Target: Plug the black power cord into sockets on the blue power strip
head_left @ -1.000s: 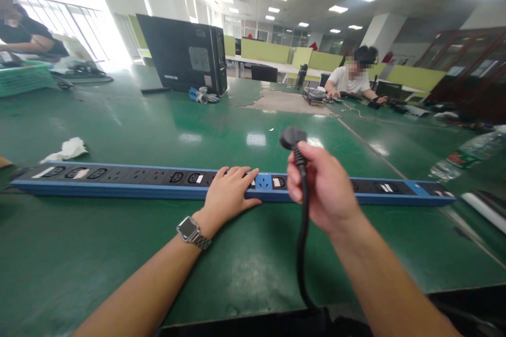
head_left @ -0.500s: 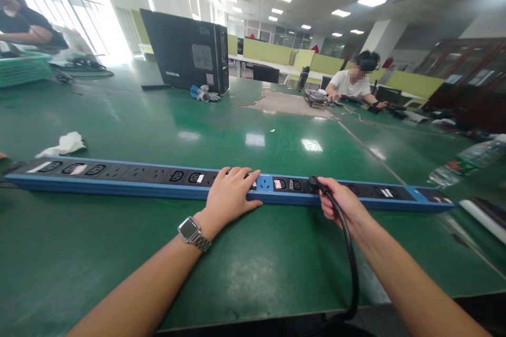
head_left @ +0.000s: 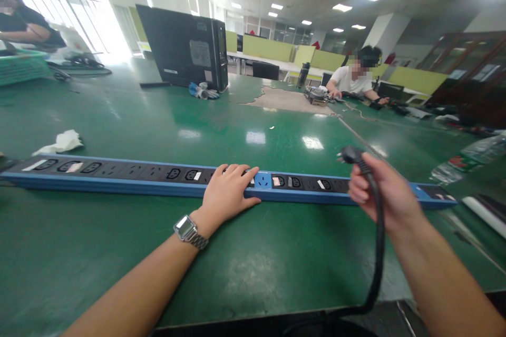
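A long blue-and-black power strip (head_left: 253, 194) lies across the table in front of me, with rows of sockets facing up and small labels beside some. My left hand (head_left: 228, 189), with a metal watch on its wrist, grips the strip near its middle, fingers over the top and thumb along the near side. Above the strip's right part, my right hand (head_left: 385, 187) is closed on a black power plug (head_left: 351, 155). The plug's prongs point left, clear of the sockets. Its thick cable (head_left: 378, 253) hangs down past the table's near edge.
A black computer case (head_left: 182, 47) stands at the back, with gloves (head_left: 203, 90) beside it. Crumpled tissue (head_left: 65, 141) lies at left, a plastic bottle (head_left: 466, 157) at right. One person (head_left: 353, 79) works across the table; another (head_left: 27, 29) is by a green basket (head_left: 23, 68).
My right hand has lifted the plug off the power strip and moved it right and up, uncovering a socket. My left hand stays on the strip.
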The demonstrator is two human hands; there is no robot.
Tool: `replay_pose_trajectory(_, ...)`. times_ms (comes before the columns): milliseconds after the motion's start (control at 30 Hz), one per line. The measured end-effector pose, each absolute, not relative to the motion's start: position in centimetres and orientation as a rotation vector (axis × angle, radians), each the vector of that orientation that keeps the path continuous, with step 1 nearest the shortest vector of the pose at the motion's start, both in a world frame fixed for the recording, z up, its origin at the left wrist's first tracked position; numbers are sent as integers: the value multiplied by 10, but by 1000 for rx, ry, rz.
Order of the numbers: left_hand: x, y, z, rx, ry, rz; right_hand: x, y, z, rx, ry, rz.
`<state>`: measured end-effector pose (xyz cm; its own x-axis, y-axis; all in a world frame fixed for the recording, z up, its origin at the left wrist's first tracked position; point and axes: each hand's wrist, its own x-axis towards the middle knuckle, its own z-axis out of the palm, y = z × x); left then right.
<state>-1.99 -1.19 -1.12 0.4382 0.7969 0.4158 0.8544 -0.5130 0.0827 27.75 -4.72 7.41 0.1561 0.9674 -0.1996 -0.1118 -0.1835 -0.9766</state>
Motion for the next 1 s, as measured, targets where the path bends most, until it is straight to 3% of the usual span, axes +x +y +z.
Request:
replay_pose_trajectory(100,-20,-11,-11,-2542,-1472,-643,316,-47,85,-1401,-952,1213)
replay_pose_trajectory(300,-20,-9,-12,-2539,-1470,-626,381,-32,37,-1681,-743,1293)
replay_pose_trajectory(467,-19,-9,-11,-2530,-1478,-616,417,-35,27,-1680,-732,1276)
replay_pose_trajectory(600,-19,-9,-11,-2537,-1481,-607,418,-39,19,-1622,-765,1394)
replay_pose_trajectory(800,-20,-10,-11,-2544,-1479,-608,417,-39,16,-1826,-776,1283)
replay_pose_trajectory(1000,-15,-14,-7,-2513,-1491,-827,377,-44,46,-1572,-1022,896)
